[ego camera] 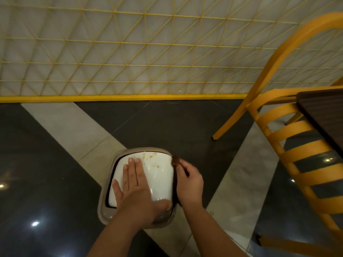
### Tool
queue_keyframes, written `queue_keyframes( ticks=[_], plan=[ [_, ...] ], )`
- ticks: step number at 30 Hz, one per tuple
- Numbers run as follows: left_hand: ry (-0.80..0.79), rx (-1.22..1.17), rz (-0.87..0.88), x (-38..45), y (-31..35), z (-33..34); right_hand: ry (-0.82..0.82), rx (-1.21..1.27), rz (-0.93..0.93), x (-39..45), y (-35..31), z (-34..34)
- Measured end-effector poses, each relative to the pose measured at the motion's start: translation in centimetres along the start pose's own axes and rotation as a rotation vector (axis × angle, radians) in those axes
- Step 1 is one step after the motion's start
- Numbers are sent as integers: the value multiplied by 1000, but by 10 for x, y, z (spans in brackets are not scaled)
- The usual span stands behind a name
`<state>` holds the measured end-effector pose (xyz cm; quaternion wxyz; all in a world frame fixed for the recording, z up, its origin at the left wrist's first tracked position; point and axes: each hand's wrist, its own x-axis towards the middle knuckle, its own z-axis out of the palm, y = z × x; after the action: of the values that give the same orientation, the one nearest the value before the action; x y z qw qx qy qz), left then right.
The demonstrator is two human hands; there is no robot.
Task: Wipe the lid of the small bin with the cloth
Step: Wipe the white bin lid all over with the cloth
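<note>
Now left hand [134, 184] lies flat on lid [159, 175]; right hand [189, 184] pinches cloth [176, 160].

An eating place, such as a café or canteen, is suggested by a yellow slatted chair [289, 145] drawn up to a dark wood-grain counter [323, 112], polished floor tiles [55, 164] and a yellow mesh partition [130, 52].

A small bin [138, 186] stands on the dark tiled floor [46, 164]. The left hand [135, 190] lies flat, fingers [132, 167] straight, on its white lid [159, 175], which carries yellowish specks near its far edge. The right hand [189, 182] pinches a dark brown cloth [176, 161] at the lid's right edge. A yellow chair [289, 145] stands to the right.
</note>
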<state>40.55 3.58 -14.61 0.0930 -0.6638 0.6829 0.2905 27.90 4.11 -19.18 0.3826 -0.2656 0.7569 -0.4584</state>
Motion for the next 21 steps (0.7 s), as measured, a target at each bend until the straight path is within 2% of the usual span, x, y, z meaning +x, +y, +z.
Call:
queue_keyframes(
  ticks=[1,3,6,9,12,15,18,21],
  plan=[
    [-2,6,7,1,-1,-1,-9,-14,79,-10,10,-3],
    [-3,13,28,2,-2,-2,-13,-54,109,-38,29,-10],
    [-9,25,69,5,-5,-3,-37,-110,12,-73,55,-22],
    [19,19,118,3,-8,-4,-125,-216,-9,-74,55,-33],
    [132,-7,55,-4,-9,-13,-49,-227,-81,-59,35,-46],
    [187,3,-33,-16,-8,-20,4,-218,-227,-50,10,-54],
    [91,-25,-103,-22,-7,-12,-42,-301,-459,-48,-6,-50],
    [33,-95,-97,-20,-9,-3,-134,-433,-726,-53,-4,-37]
  ],
)
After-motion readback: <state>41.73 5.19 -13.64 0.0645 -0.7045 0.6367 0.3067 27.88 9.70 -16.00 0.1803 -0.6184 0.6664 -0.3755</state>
